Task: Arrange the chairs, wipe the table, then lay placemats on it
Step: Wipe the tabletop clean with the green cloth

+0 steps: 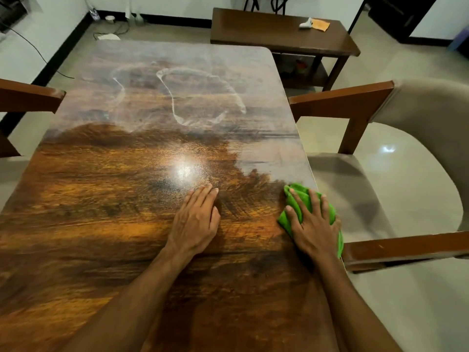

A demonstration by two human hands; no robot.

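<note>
Two bare forearms reach in from the near edge over the glossy, dark brown wood-grain counter [101, 212]. The left hand [195, 219] lies flat on the wood near the middle, palm down, its fingers [203, 194] stretched out together and holding nothing, their tips just short of a bright glare of ceiling light on the surface. The right hand [313, 224] presses down on a crumpled bright green cloth [298, 196] near the counter's right edge, fingers splayed across the top of it rather than curled around it; green fabric pokes out ahead of the fingertips and along the outer side of the hand. Just beside that hand, off the right edge, stands a beige upholstered chair with brown wooden armrests [406, 174], its near armrest almost meeting the cloth and its seat tucked partly under the counter's edge. On the opposite side, only the brown wooden arm of another chair [30, 95] shows, touching or close against the left edge. The near half of the counter looks dark and streaked, while the far half is hazy and grey, with pale whitish looping smear lines [203, 97] across it. Beyond the far right corner sits a dark brown wooden side table [253, 34], carrying a small white object lying on an orange cloth [321, 24]. Cables trail over the pale tiled floor [431, 288] near the far wall.
</note>
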